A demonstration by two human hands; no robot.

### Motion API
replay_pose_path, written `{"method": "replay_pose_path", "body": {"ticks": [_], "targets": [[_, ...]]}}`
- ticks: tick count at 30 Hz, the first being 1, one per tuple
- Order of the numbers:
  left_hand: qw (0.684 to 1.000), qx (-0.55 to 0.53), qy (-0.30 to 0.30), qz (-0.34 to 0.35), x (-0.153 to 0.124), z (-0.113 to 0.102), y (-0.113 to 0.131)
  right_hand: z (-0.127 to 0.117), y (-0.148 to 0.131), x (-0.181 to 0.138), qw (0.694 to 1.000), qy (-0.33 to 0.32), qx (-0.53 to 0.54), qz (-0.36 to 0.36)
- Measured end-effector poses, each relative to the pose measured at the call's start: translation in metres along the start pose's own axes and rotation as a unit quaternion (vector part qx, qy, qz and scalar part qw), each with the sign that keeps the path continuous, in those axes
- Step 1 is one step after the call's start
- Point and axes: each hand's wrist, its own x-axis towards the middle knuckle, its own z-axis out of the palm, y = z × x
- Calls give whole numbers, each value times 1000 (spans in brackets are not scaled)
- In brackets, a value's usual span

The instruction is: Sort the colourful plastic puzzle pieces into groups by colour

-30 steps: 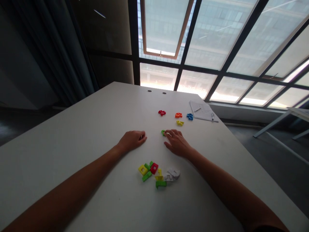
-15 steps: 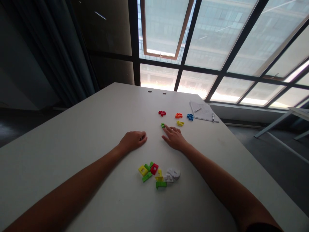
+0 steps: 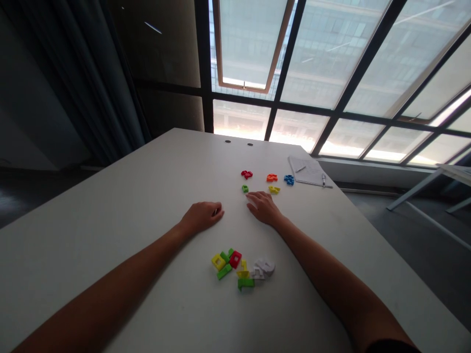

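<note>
Near centre, the empty, half-spread right hand has just placed the green piece below the red piece; left hand curled, contents unclear.

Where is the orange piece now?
In the head view's right half, the orange piece lies beyond a yellow piece, between a red piece and a blue piece.
</note>
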Motion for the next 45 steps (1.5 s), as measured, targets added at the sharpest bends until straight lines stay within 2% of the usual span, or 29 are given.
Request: {"method": "replay_pose_path", "body": {"ticks": [3, 6, 9, 12, 15, 20, 24, 30, 37, 40, 45], "targets": [[1000, -4, 1, 0, 0, 1, 0, -1, -8, -7, 993, 6, 76, -89], [1000, -4, 2, -3, 1, 1, 0, -6, -26, -14, 981, -14, 157, -111], [1000, -4, 4, -4, 0, 1, 0, -14, -48, -16, 962, -97, 223, -121], [1000, -7, 4, -3, -1, -1, 1, -23, -66, -14, 930, -200, 254, -175], [1000, -9, 5, -6, -1, -1, 1, -28, -75, -12, 908, -245, 257, -223], [1000, -10, 3, -3, -1, 0, 0, -23, -73, -11, 919, -199, 271, -207], [1000, -9, 0, -2, 0, 0, 0, -13, -62, -9, 949, -119, 258, -137], [1000, -7, 3, -1, -1, 0, 0, -4, -29, -7, 991, -5, 131, 2], [1000, -14, 3, -2, -1, 0, -1, -4, 3, -5, 994, 39, -11, 104], [1000, -12, 3, -3, 0, 0, 0, -3, 3, -6, 995, 26, -11, 92], [1000, -8, 1, -5, 0, 0, 0, -4, -12, -4, 1000, -8, -4, 9]]}}
